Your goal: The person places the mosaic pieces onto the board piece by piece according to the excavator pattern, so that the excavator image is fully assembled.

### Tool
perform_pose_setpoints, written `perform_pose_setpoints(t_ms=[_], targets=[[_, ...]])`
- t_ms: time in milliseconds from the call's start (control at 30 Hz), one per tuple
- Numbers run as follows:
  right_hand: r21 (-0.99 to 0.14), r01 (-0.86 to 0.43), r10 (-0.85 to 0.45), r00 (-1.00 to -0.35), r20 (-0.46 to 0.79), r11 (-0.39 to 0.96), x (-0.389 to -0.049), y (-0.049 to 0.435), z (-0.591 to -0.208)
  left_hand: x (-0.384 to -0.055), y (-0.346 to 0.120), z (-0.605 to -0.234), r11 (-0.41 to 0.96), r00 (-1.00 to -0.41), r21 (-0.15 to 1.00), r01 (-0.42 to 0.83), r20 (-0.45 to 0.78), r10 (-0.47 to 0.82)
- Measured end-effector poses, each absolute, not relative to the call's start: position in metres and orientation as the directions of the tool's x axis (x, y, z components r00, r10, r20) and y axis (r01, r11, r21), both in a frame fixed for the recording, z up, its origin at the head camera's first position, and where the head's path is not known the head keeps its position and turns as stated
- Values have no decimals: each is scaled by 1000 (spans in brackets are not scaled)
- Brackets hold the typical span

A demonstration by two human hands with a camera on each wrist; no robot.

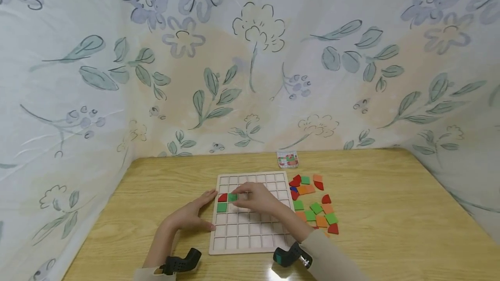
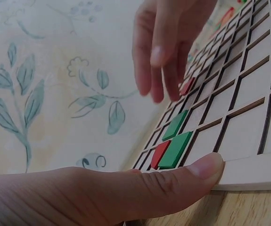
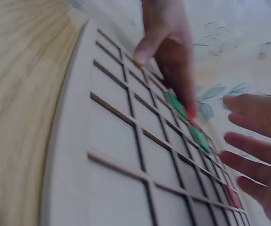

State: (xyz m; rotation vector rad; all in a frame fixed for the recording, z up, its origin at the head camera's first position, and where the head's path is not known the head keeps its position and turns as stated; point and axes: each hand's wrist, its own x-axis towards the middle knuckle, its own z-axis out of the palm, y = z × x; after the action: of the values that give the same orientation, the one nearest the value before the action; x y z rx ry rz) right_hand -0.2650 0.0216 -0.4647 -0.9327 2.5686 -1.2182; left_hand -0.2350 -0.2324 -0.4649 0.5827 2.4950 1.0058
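Note:
A pale wooden grid board (image 1: 238, 231) lies on the table. My left hand (image 1: 191, 216) rests along its left edge, fingers and thumb spread; the thumb (image 2: 187, 178) touches the rim. My right hand (image 1: 254, 197) is over the upper left cells, its fingers (image 3: 253, 150) loosely bent and apart, with no piece between them. In the left cells sit a red quarter-circle (image 1: 223, 197), a green square (image 1: 222, 207) below it and another green square (image 1: 232, 197) beside it, near my right fingertips. A further red piece (image 3: 233, 195) shows along the grid in the right wrist view; in the head view I cannot make it out.
Loose green squares (image 1: 315, 207), orange squares (image 1: 321, 221) and red quarter-circles (image 1: 326, 199) lie scattered right of the board, with a bit of blue (image 1: 294, 189) among them. A small patterned card (image 1: 287, 159) lies behind the board, by the floral cloth (image 1: 250, 99).

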Motion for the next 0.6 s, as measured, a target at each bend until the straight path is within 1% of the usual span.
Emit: perform_pose_setpoints(t_ms=[133, 233, 300, 533, 600], targets=[[-837, -375, -609, -790, 64, 399, -263, 40, -461, -235, -233, -465, 661, -841, 714, 229, -197, 504], [-863, -361, -622, -780, 71, 354, -260, 58, -456, -235, -234, -465, 660, -841, 714, 233, -192, 505], [-870, -353, -613, -787, 77, 344, -258, 71, -453, -235, -234, -466, 658, -841, 716, 234, -190, 506], [-861, -326, -518, -851, 88, 390, -247, 123, -451, -237, -232, -466, 656, -839, 716, 237, -190, 510], [-866, -298, -483, -872, 76, 402, -244, 137, -453, -236, -232, -466, 657, -839, 716, 235, -192, 510]])
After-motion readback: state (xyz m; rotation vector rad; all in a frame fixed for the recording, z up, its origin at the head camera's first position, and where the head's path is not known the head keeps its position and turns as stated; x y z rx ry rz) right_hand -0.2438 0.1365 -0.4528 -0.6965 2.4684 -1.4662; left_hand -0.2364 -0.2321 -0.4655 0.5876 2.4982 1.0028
